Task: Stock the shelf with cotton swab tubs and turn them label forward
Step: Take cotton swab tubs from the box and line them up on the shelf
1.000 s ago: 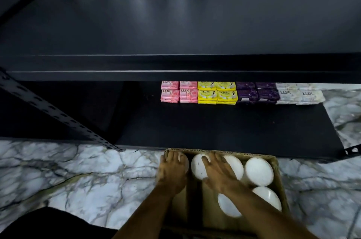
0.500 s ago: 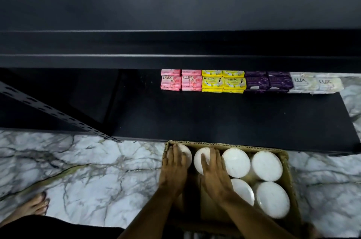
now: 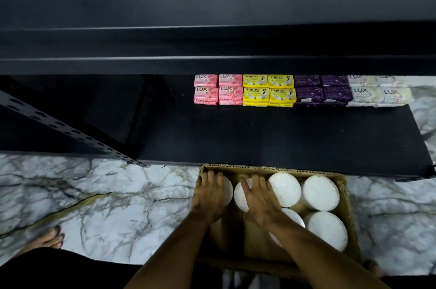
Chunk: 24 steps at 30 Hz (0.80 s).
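The fingers (image 3: 213, 176) of the left hand (image 3: 208, 196) are laid, slightly spread, over the white lid of the leftmost tub (image 3: 228, 190) in the far row of a cardboard box (image 3: 346, 196); whether they curl down its side cannot be told. The fingers (image 3: 256, 183) of the right hand (image 3: 259, 201) are spread flat on the lid of the neighbouring tub (image 3: 239, 196), with the thumb set at the lid's left part. Two further tubs (image 3: 284, 189) (image 3: 320, 193) are seen to the right in the same row, touching one another. In the near row one tub (image 3: 326, 229) is fully shown and another (image 3: 293, 218) is largely covered by the right forearm. Only lids are visible; no labels can be read.

The box is placed on a marble floor (image 3: 94, 199), just before the front edge of a low black shelf (image 3: 259, 135). At the back of this shelf, soap packs are ranged in stacked rows: pink (image 3: 218, 89), yellow (image 3: 269, 90), purple (image 3: 322, 90) and white (image 3: 379, 91). A higher black shelf (image 3: 212, 5) spans the upper field. A perforated upright (image 3: 59, 125) runs at the left, and a bare foot (image 3: 50, 238) is shown at lower left.
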Motion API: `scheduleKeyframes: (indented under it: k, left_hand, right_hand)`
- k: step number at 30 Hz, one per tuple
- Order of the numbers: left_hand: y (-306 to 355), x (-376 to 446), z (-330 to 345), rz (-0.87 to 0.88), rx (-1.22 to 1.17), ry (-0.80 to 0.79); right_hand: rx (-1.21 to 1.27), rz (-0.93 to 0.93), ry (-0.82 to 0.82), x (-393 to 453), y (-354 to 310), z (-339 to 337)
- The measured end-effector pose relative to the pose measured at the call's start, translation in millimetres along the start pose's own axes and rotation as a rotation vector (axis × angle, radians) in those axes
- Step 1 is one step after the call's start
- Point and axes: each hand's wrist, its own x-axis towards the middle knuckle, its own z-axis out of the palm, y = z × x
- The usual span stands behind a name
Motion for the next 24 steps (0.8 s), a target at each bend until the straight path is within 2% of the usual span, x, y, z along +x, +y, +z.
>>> scheduleKeyframes:
  k: [3,12,24]
  left_hand:
    - [-1.6,-4.9,-11.1,-0.002,-0.06,-0.001]
    - [-5.4,-38.5,-85.7,0.008,-0.233,-0.003]
    - [-32.5,-117.7,-214.1,0.06,-0.228,0.205]
  right_hand:
    - [0.037,-0.015,-0.048,-6.3,-1.3,-17.7]
    - [0.085,-0.068,0.023,-37.3,-0.2,-96.9]
    - [0.011,-0.2,0.141,-95.1,-23.1,-241.2]
